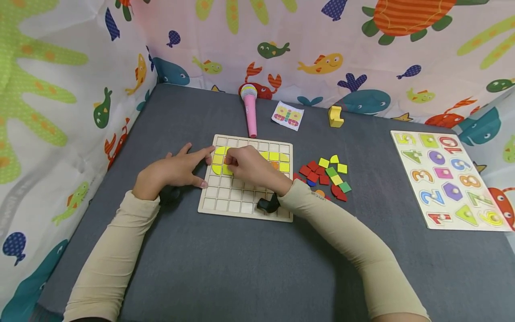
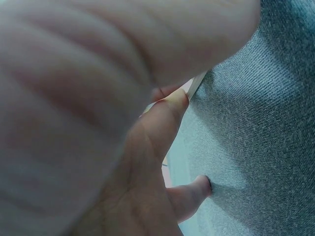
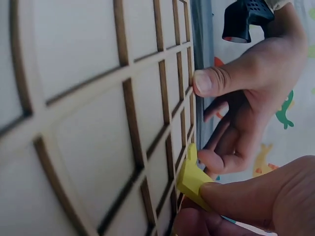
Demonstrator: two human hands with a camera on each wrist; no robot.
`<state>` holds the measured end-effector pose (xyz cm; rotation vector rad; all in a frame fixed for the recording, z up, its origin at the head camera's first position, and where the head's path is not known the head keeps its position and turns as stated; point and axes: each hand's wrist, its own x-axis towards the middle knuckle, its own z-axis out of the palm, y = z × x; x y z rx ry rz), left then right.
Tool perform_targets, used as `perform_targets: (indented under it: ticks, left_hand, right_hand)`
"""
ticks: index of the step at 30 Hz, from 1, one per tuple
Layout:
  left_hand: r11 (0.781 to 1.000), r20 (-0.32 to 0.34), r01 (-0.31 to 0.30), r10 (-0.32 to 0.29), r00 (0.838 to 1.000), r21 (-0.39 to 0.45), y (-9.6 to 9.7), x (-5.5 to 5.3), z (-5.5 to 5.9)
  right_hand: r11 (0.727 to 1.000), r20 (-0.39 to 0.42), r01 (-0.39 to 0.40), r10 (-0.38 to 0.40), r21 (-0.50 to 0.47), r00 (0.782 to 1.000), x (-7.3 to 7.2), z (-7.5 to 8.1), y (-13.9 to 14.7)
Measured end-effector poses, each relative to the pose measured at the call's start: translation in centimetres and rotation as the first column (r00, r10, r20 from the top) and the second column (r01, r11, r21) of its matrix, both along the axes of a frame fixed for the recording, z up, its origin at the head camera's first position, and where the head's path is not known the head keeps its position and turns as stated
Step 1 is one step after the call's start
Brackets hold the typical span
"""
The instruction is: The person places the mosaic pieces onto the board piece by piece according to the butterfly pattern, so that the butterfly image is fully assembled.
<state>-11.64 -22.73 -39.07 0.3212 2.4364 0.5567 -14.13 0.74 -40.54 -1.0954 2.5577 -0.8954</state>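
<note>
A wooden grid board lies on the grey table, with yellow tiles and a few orange ones in its upper rows. My right hand reaches over the upper left part of the grid. Its thumb and fingertips pinch a yellow tile, seen tilted against the grid in the right wrist view; the hand hides part of the rows. At the board's left edge, my left hand rests with spread fingers, its thumb and index finger touching the rim.
Loose red, yellow and green tiles lie right of the board. Behind are a pink toy microphone, a pattern card and a yellow block. A number puzzle board lies far right, and printed cloth walls surround the table.
</note>
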Motion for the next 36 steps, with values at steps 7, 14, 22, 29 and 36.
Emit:
perform_targets:
  ticks: [7, 14, 22, 29, 36]
  left_hand:
    - [1.0, 0.004, 0.01, -0.01, 1.0, 0.001, 0.1, -0.2, -0.2]
    - [1.0, 0.009, 0.002, -0.002, 1.0, -0.008, 0.2, -0.3, -0.1]
    - [1.0, -0.001, 0.009, -0.009, 1.0, 0.004, 0.2, -0.3, -0.4]
    - [1.0, -0.002, 0.004, -0.004, 1.0, 0.009, 0.1, -0.2, -0.3]
    - [1.0, 0.017, -0.006, 0.007, 1.0, -0.008, 0.0, -0.2, -0.2]
  right_hand:
    - [0.999, -0.074, -0.021, 0.024, 0.039, 0.997, 0.3, -0.3, -0.1]
    - [0.997, -0.142, -0.073, 0.076, 0.032, 0.987, 0.4, -0.6, -0.3]
    - [0.986, -0.049, -0.163, 0.164, 0.023, 0.985, 0.6, -1.1, -0.5]
    - [0.987, -0.023, -0.159, 0.159, 0.006, 0.987, 0.5, -0.7, 0.8]
    - [0.994, -0.02, -0.105, 0.105, -0.006, 0.994, 0.3, -0.2, 4.3]
